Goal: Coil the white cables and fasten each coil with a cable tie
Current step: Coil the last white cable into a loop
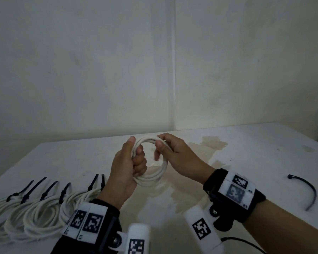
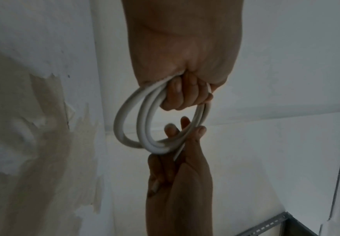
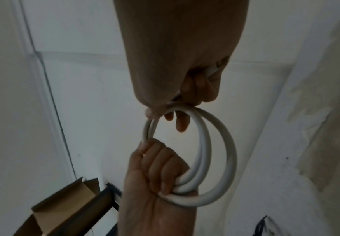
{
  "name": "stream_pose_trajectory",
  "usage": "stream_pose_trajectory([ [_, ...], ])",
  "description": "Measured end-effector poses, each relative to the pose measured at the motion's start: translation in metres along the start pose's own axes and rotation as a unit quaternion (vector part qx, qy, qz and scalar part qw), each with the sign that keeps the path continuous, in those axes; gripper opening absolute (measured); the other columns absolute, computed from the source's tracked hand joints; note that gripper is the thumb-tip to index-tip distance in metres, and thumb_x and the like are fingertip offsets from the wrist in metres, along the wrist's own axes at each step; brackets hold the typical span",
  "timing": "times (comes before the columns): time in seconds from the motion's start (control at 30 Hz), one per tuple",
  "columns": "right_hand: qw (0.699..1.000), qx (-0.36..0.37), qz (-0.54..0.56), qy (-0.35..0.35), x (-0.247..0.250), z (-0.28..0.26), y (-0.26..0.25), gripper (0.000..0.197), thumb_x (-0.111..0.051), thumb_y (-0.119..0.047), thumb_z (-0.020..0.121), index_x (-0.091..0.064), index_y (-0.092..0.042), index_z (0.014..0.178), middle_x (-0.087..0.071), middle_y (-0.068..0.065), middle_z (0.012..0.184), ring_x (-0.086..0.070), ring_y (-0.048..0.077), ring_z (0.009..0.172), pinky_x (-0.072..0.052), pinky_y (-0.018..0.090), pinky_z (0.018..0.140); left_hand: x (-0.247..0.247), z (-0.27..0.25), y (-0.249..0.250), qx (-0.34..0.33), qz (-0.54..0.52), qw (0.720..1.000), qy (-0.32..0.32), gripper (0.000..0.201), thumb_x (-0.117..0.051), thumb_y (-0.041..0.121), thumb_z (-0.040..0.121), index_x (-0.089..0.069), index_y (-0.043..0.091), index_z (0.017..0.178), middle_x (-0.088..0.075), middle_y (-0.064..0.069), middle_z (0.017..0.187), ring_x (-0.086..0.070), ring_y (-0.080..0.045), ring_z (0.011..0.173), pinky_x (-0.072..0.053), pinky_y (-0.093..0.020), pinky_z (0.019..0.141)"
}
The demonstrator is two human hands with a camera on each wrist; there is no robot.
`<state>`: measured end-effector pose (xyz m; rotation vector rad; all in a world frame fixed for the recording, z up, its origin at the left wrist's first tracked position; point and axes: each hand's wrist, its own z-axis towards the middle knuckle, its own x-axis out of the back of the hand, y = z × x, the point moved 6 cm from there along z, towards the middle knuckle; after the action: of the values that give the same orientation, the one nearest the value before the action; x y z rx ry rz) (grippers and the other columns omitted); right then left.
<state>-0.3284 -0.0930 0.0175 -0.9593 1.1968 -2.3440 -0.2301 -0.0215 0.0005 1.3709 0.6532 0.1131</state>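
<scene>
I hold a white cable coil upright above the table's middle. My left hand grips its left side, fingers curled through the ring. Opposite, my right hand pinches the top right of the loops between thumb and fingers. A loose black cable tie lies bent on the table at the right, apart from both hands.
Several tied white coils with black ties lie in a row at the table's front left. The white table has a tan stain at its middle. A wall stands close behind. A cardboard box shows beyond the table's edge.
</scene>
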Motion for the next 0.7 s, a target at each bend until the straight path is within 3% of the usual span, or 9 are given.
stream_pose_trajectory([
  [0.2,0.998,0.013,-0.064,0.001,0.007,0.001,-0.004,0.013,-0.042,-0.030,0.097,-0.050,-0.021,0.094,-0.048,-0.013,0.065,-0.044,0.006,0.059,-0.036,0.026,0.062,0.004,0.004,-0.001,-0.020,0.081,0.996,0.011,0.047,-0.028,0.036,0.099,-0.038,0.013,0.059,-0.025,0.008,0.038,-0.021,-0.007,0.033,-0.023,-0.016,0.036],
  [0.33,0.998,0.017,-0.053,-0.016,0.015,0.003,-0.005,0.013,-0.043,-0.027,0.096,-0.051,-0.025,0.086,-0.047,-0.012,0.062,-0.043,0.000,0.053,-0.034,0.019,0.057,-0.002,0.002,-0.002,0.019,0.042,0.998,-0.051,0.048,-0.029,0.038,0.099,-0.044,0.011,0.063,-0.027,0.005,0.041,-0.027,-0.007,0.034,-0.032,-0.018,0.038],
  [0.43,1.000,0.009,-0.010,-0.017,0.016,0.002,-0.001,0.021,-0.043,-0.023,0.097,-0.052,-0.028,0.078,-0.052,-0.009,0.061,-0.045,-0.001,0.052,-0.036,0.014,0.056,-0.002,0.001,-0.004,0.033,0.029,0.997,-0.056,0.046,-0.031,0.035,0.099,-0.043,0.011,0.061,-0.025,0.005,0.040,-0.023,-0.006,0.031,-0.028,-0.018,0.035],
  [0.57,0.999,0.008,-0.036,0.007,0.024,0.002,0.005,0.028,-0.045,-0.020,0.097,-0.054,-0.030,0.073,-0.059,-0.011,0.074,-0.054,0.002,0.069,-0.041,0.010,0.069,-0.001,0.000,-0.015,0.063,0.061,0.994,-0.059,0.046,-0.033,0.036,0.097,-0.042,0.011,0.060,-0.024,0.006,0.038,-0.021,-0.005,0.029,-0.023,-0.015,0.033],
  [0.63,0.995,0.019,-0.093,0.036,0.032,0.003,0.006,0.030,-0.048,-0.020,0.095,-0.051,-0.035,0.069,-0.060,-0.012,0.069,-0.053,0.009,0.065,-0.042,0.019,0.066,-0.003,-0.003,-0.023,0.092,0.069,0.991,-0.068,0.048,-0.033,0.039,0.096,-0.044,0.010,0.059,-0.024,0.007,0.037,-0.021,-0.005,0.028,-0.021,-0.015,0.033],
  [0.7,0.989,0.028,-0.131,0.066,0.038,0.004,0.005,0.032,-0.049,-0.021,0.094,-0.048,-0.039,0.068,-0.058,-0.013,0.063,-0.047,0.006,0.054,-0.040,0.025,0.061,-0.008,-0.005,-0.029,0.108,0.067,0.989,-0.078,0.049,-0.032,0.040,0.096,-0.045,0.010,0.059,-0.025,0.007,0.036,-0.020,-0.005,0.028,-0.021,-0.014,0.032],
])
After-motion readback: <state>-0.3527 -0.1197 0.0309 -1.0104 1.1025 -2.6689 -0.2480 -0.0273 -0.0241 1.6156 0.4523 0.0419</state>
